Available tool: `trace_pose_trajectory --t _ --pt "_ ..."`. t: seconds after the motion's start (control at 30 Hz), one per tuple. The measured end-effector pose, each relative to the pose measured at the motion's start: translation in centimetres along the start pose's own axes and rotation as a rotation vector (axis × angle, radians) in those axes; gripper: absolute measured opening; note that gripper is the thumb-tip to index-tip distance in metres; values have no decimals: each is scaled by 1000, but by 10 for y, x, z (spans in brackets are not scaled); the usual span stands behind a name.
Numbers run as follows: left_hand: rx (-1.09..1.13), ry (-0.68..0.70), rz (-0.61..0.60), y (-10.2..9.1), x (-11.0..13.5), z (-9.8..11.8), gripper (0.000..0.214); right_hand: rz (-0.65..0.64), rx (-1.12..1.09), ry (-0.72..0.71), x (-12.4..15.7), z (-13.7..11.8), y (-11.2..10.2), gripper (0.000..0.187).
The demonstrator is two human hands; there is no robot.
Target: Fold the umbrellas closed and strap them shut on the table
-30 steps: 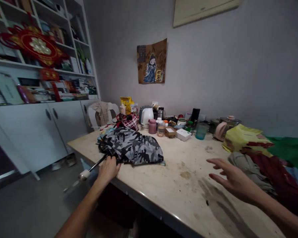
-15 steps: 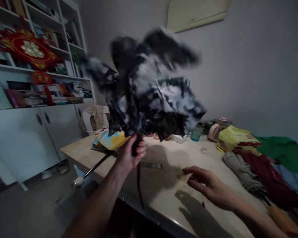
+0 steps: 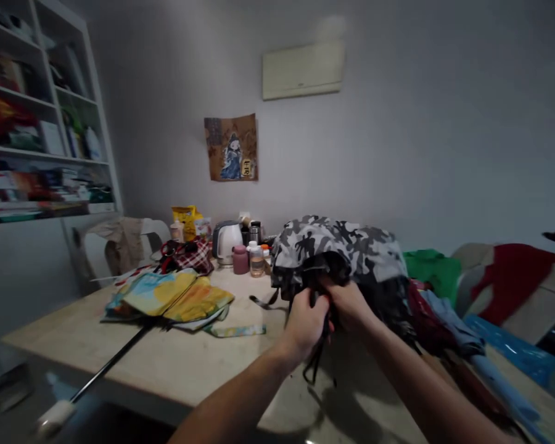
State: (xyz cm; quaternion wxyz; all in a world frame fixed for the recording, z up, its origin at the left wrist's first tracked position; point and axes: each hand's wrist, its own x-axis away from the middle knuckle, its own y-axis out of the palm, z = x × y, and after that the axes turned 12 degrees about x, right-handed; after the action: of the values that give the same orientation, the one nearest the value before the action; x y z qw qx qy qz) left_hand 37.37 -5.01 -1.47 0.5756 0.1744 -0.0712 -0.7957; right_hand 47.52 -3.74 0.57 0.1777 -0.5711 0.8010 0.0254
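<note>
A grey camouflage umbrella point(image 3: 342, 246) hangs in the air above the table point(image 3: 176, 364), its canopy bunched and drooping. My left hand point(image 3: 305, 324) is closed around its dark handle end, from which a black strap dangles. Right beside it, my right hand point(image 3: 349, 305) is closed on the lower edge of the canopy and the ribs. Both hands touch each other in front of me.
A yellow and blue umbrella point(image 3: 171, 299) with a long black shaft lies on the table's left. A kettle point(image 3: 226, 242), bottles and a red checked bag point(image 3: 189, 254) stand at the back. Several folded umbrellas point(image 3: 444, 314) pile up on the right. Shelves point(image 3: 32, 154) line the left wall.
The camouflage umbrella went from lying on the table to swinging up in my left hand, then across to the right. My right hand, open before, has closed on it. The view turned right.
</note>
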Motion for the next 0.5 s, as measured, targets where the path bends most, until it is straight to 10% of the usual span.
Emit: trace_pose_trajectory --t 0.13,0.3,0.5 --pt "-253 266 102 -2 2 -14 26 48 8 -116 -4 4 0 34" --pt "228 192 89 -25 -6 24 31 123 198 -378 7 -8 -8 34" --pt "93 331 -2 -43 -14 44 32 -391 -21 -140 45 -15 9 56"
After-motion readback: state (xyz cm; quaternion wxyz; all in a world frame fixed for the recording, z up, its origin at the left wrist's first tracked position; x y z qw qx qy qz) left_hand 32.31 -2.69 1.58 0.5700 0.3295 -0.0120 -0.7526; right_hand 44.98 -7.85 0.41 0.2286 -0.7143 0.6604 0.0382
